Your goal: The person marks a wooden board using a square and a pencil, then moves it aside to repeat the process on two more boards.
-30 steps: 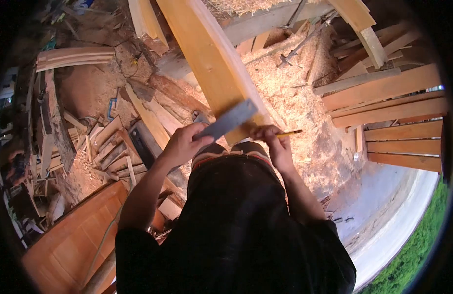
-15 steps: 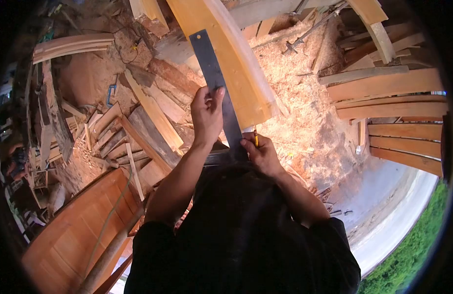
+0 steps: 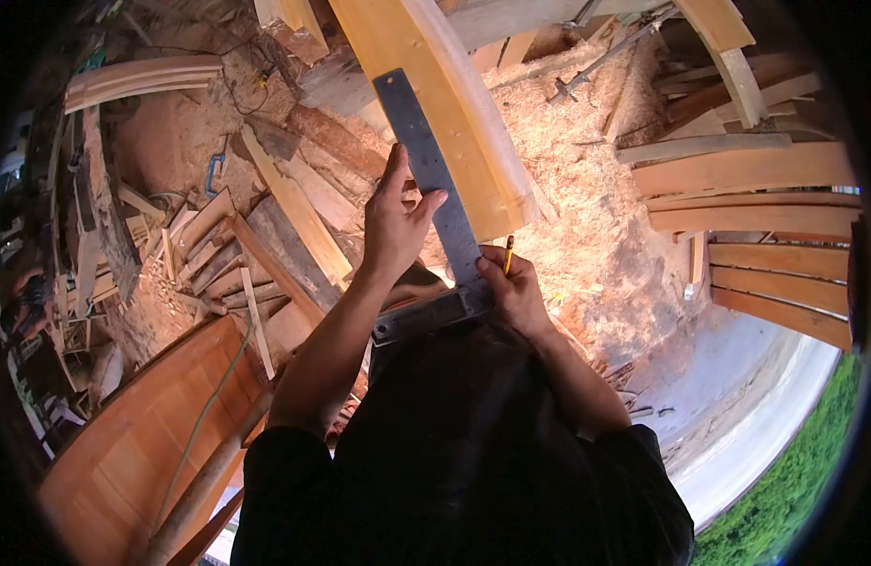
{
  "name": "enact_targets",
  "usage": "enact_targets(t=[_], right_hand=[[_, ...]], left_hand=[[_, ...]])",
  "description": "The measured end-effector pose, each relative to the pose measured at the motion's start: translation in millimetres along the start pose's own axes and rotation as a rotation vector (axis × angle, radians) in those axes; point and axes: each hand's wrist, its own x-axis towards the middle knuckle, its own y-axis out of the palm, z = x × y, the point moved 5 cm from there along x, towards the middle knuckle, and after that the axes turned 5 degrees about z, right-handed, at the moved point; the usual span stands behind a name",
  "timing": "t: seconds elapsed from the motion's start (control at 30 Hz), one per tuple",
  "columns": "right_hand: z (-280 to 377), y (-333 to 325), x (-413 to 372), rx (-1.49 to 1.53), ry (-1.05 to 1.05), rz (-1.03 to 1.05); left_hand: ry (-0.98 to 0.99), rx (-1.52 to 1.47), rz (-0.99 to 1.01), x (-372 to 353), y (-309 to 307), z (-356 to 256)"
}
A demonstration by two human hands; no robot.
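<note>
A dark metal carpenter's square [image 3: 418,132] lies along the left edge of a curved yellowish plank [image 3: 468,160]. Its long blade points away from me, and its shorter arm turns left close to my dark shirt. My left hand [image 3: 395,226] grips the blade midway, thumb on top and index finger reaching up beside its left edge; the other fingers are partly hidden. Near the square's corner, the thumb of my right hand [image 3: 515,288] presses on the blade. A yellow pencil [image 3: 508,255] sticks up from between that hand's fingers, just below the plank's near end.
Wood shavings [image 3: 577,189] cover the ground ahead and to the right. A metal bar clamp [image 3: 586,75] lies beyond them. Stacked curved boards [image 3: 751,170] stand at the right. Offcuts, a blue clamp [image 3: 214,174] and a wide panelled board [image 3: 157,424] are on the left.
The square has shifted slightly right and tilted, and its short arm now shows more fully. My left hand has loosened, its index finger straightening. My right hand has moved a little right with the pencil.
</note>
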Motion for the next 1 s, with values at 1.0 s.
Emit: enact_targets(t=[1.0], right_hand=[[10.8, -1.1, -0.1, 0.005, 0.069, 0.014]], left_hand=[[-0.074, -0.292, -0.033, -3.8, 7.4, 5.6]])
